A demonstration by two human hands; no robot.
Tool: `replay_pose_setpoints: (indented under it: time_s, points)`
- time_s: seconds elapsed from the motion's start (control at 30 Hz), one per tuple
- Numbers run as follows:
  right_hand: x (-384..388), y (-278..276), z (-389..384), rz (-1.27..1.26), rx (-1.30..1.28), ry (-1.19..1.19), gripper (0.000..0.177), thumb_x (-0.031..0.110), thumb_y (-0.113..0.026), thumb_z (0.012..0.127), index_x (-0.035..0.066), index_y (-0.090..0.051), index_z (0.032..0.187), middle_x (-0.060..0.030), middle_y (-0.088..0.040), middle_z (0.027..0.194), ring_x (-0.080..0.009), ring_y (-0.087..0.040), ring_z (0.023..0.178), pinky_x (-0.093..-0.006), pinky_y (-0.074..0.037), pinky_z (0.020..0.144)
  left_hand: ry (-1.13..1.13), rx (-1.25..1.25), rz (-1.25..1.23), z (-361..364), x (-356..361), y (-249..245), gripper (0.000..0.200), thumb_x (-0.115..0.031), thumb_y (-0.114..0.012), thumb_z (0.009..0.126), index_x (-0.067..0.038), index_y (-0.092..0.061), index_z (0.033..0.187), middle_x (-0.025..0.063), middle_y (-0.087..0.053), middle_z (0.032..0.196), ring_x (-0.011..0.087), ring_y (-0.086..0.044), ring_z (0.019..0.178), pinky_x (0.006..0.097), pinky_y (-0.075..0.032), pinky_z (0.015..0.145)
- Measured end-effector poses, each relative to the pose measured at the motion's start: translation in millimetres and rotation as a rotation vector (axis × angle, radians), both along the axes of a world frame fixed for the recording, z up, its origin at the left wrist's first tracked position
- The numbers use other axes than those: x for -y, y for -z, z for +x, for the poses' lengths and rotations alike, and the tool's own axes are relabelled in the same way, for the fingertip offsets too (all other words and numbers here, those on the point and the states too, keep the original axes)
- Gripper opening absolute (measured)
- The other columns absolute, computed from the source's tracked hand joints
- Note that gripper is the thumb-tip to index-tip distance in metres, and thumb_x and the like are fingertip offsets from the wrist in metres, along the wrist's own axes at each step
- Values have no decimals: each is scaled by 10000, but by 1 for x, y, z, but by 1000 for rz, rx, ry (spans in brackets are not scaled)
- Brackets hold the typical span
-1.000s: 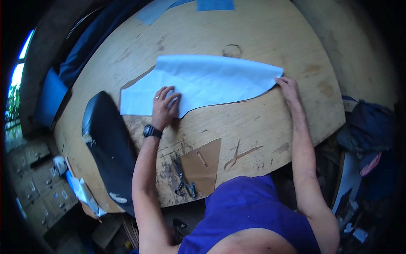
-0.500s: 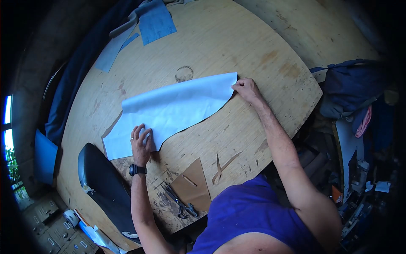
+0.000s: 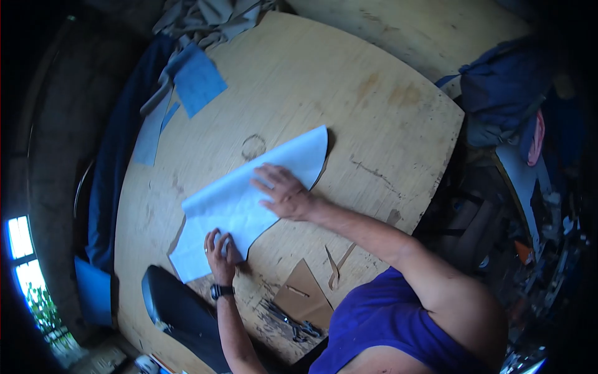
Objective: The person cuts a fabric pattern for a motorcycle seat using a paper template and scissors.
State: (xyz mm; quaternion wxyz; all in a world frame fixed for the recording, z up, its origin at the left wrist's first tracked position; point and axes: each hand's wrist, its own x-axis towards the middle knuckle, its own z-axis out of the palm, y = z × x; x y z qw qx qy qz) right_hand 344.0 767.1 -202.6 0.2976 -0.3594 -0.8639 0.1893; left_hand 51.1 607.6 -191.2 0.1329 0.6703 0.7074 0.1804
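A pale bluish-white sheet (image 3: 215, 199) with a curved outline lies on the wooden table (image 3: 386, 156), its far long edge folded over. My left hand (image 3: 220, 252), with a ring and a wristwatch, rests bent fingers on the sheet's near left part. My right hand (image 3: 283, 193) lies with fingers spread over the sheet's middle, near the fold, gripping nothing. Close to my body are a brown flat piece (image 3: 308, 271) with a short thin stick (image 3: 297, 291) on it, dark scissors (image 3: 302, 329) and narrow brown strips (image 3: 335, 268).
A long black padded seat (image 3: 177, 308) lies at the table's near left. Blue cut pieces (image 3: 199, 81) and bunched grey cloth (image 3: 215, 19) are at the far left edge. A dark blue bag (image 3: 504, 81) sits beyond the right corner.
My right hand has let go of the sheet's far right corner and moved left onto its middle. My left hand stays on the sheet. The view has shifted and turned somewhat.
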Motion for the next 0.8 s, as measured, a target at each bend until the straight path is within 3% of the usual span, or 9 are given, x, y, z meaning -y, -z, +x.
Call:
replay_pose_setpoints:
  time_s: [0.03,0.13,0.27,0.47,0.63,0.8]
  points:
    - [0,9,-14,28,37,0,670,434,-662,952,49,-503,1476,-203,-393,1569,-373,-301,1502,-517,-252,1235,-2,0,5,1,0,0,249,-69,-671,918,-96,-718,1161,143,-567,1411,387,-461,1373,500,-392,1131]
    - [-26,15,-13,-15,150,112,727,492,-592,987,21,-434,1518,-207,-363,1599,-370,-254,1529,-511,-177,1262,-16,20,-2,5,0,-2,258,-43,-671,914,-94,-717,1163,144,-560,1425,380,-453,1386,492,-390,1141]
    - [-45,19,25,-11,364,245,783,566,-448,1031,-25,-369,1538,-206,-361,1604,-350,-279,1514,-498,-151,1262,-18,9,-9,0,2,2,273,-40,-659,922,-99,-707,1185,144,-547,1445,389,-431,1411,502,-375,1159]
    - [-47,16,65,-18,406,377,802,578,-459,1022,-36,-373,1531,-195,-353,1609,-334,-252,1525,-499,-152,1258,-17,11,-13,4,2,2,284,-43,-643,931,-100,-699,1203,145,-538,1459,405,-414,1425,519,-361,1166]
    - [-44,19,79,-93,455,387,851,588,-443,1025,-44,-288,1574,-195,-258,1662,-323,-171,1564,-510,-87,1282,-18,14,-13,5,1,1,285,-33,-640,924,-85,-698,1199,151,-541,1457,408,-418,1421,515,-362,1166]
    - [-46,40,75,-66,474,403,877,602,-457,1008,-25,-268,1591,-191,-258,1669,-301,-133,1583,-513,-51,1286,42,24,119,-3,1,13,255,-49,-691,900,-49,-707,1155,213,-568,1419,447,-478,1358,529,-407,1125]
